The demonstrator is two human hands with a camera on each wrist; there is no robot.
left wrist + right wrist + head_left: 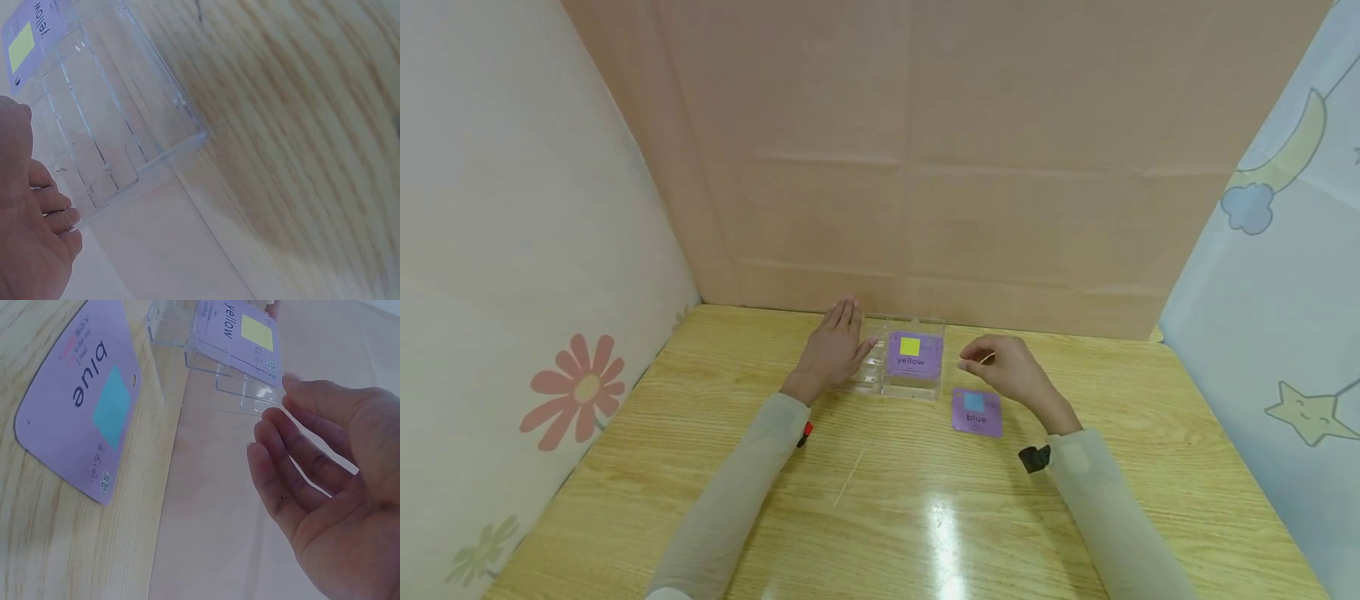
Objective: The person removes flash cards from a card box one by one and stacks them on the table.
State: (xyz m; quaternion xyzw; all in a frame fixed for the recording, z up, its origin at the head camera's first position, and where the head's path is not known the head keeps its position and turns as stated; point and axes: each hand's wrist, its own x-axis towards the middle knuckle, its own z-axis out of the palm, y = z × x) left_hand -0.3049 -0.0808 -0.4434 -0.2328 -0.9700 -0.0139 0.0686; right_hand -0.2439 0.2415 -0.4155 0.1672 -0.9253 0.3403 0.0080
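Clear plastic tray (895, 367) sits on the worktop (880, 500) by the back wall, yellow card (913, 355) already in it; blue card (977, 412) lies outside just beside it, so likely one card left. Left hand (833, 350) rests flat against the tray's left side, fingers straight. Right hand (1009, 367) hovers above the blue card, fingers loosely curled, holding nothing; tray dividers hard to make out.

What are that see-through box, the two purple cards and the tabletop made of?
The box looks like clear hard plastic: the wood shows through it and its edges glint. The yellow card and blue card seem thin, smooth printed card, perhaps laminated. The table shows glossy light wood grain, possibly laminate.
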